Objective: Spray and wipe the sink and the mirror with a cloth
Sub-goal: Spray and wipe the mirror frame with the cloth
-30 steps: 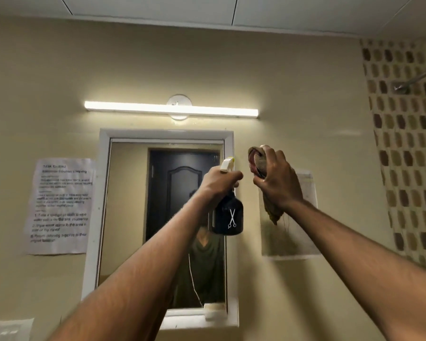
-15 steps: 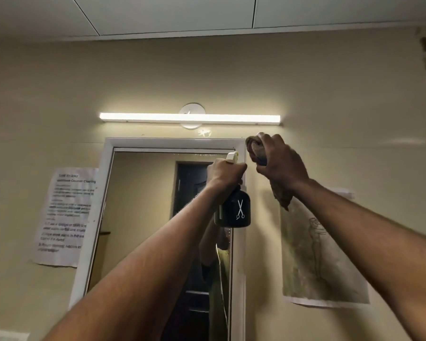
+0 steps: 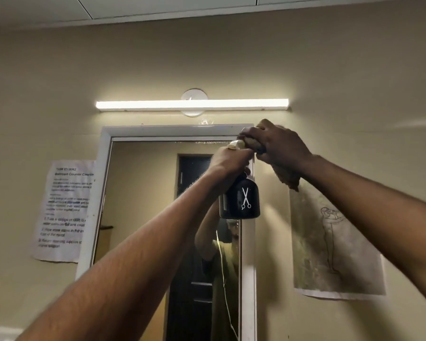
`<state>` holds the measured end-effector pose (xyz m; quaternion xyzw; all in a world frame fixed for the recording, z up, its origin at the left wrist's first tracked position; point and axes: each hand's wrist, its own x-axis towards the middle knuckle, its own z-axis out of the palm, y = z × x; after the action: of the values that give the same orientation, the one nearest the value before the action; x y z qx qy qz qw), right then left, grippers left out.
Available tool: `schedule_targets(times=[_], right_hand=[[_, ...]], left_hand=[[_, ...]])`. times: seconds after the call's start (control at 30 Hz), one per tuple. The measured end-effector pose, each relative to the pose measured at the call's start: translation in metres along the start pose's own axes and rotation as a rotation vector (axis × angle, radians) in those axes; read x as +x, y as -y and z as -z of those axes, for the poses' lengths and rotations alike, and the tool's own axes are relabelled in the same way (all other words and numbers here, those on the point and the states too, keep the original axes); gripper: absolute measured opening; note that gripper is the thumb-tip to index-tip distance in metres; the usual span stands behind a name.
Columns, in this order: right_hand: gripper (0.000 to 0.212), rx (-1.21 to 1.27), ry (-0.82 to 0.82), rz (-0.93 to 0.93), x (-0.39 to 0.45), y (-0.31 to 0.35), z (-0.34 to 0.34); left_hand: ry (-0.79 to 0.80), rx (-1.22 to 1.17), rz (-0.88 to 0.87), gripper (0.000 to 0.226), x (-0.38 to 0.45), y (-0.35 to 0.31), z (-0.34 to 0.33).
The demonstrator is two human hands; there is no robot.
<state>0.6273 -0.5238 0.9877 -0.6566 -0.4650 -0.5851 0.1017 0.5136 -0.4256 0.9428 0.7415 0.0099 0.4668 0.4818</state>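
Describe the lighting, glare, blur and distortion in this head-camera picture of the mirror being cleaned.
Head view: the tube light above the mirror is blown out white and throws a halo on the wall; both hands, the left hand on the spray bottle and the right hand gripping the cloth, are dim and backlit; the forearms smear softly towards the frame's bottom; the wide lens bows the ceiling line.

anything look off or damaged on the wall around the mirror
Yes: the drawing taped right of the mirror hangs tilted and looks heavily stained. The instruction sheet on the left also sits slightly askew, with the mirror frame covering its right edge.
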Motion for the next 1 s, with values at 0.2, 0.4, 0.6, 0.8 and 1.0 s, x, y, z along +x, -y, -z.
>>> schedule_targets(times=[0.2, 0.4, 0.6, 0.8, 1.0], right_hand=[[0.056, -0.047, 0.049, -0.038, 0.023, 0.001, 0.022], [0.054, -0.01, 0.007, -0.097, 0.016, 0.001, 0.012], [0.051, -0.069, 0.012, -0.087, 0.024, 0.001, 0.018], [0.055, -0.044, 0.018, -0.028, -0.004, 0.005, 0.003], [0.048, -0.115, -0.022, -0.058, 0.008, 0.011, 0.007]], left_hand=[[0.155, -0.082, 0.106, 0.008, -0.007, -0.005, 0.004], [0.01, 0.025, 0.007, 0.01, -0.006, -0.001, 0.007], [0.137, 0.008, 0.042, 0.009, -0.012, -0.006, 0.012], [0.093, -0.002, 0.013, 0.007, -0.017, -0.003, 0.01], [0.272, -0.043, 0.072, 0.004, -0.03, -0.001, 0.013]])
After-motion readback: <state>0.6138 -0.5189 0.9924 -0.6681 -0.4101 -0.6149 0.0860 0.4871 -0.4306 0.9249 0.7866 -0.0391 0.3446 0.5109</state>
